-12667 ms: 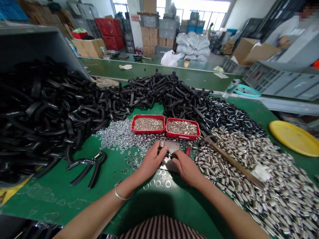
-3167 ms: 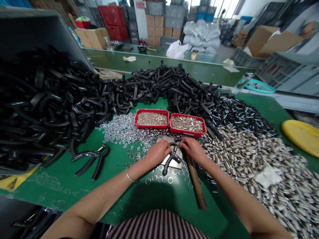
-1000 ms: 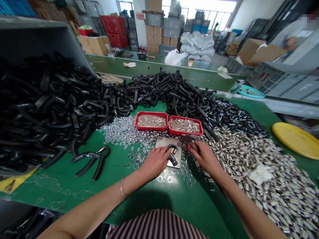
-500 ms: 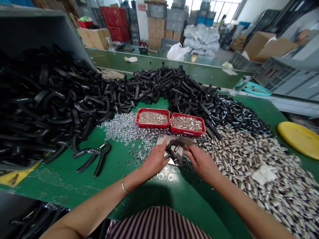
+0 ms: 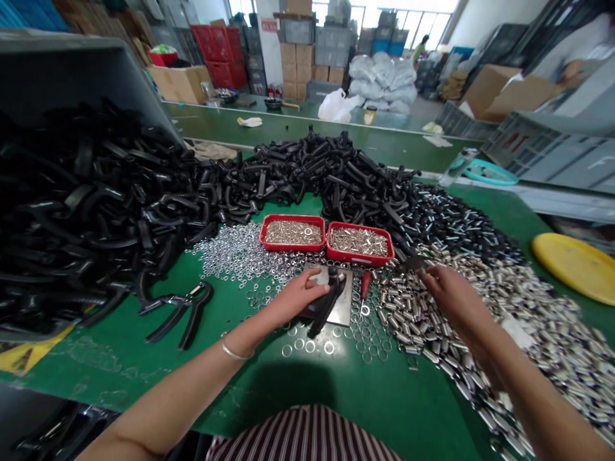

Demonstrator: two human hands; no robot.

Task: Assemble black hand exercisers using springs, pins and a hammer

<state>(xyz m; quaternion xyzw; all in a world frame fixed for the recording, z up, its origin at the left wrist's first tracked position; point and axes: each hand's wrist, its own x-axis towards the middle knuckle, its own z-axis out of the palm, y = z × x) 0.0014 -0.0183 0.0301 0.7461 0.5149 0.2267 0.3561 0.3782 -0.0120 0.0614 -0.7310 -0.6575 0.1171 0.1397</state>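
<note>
My left hand (image 5: 302, 292) holds a black handle part (image 5: 327, 306) over a metal plate (image 5: 344, 307) on the green table. My right hand (image 5: 444, 285) is over the silver cylinders (image 5: 408, 307), its fingers closed round the handle of a dark tool (image 5: 414, 262), perhaps a hammer; its head is blurred. Between the hands lies a red-handled screwdriver (image 5: 366, 285), with metal rings (image 5: 373, 339) near its tip. Behind the plate stand two red trays, the left one (image 5: 293, 247) with small metal pieces and the right one (image 5: 360, 259) with small pins.
Black handle parts (image 5: 307, 160) are heaped across the back and in a tilted bin (image 5: 139, 83) at the left. An assembled black piece (image 5: 185, 307) lies at the left. At the right are a yellow lid (image 5: 576, 266) and grey crates (image 5: 552, 150). A person's arm shows at the upper right.
My right hand has moved right with the dark tool, away from the plate, and the red screwdriver now shows. The black part under my left hand has turned.
</note>
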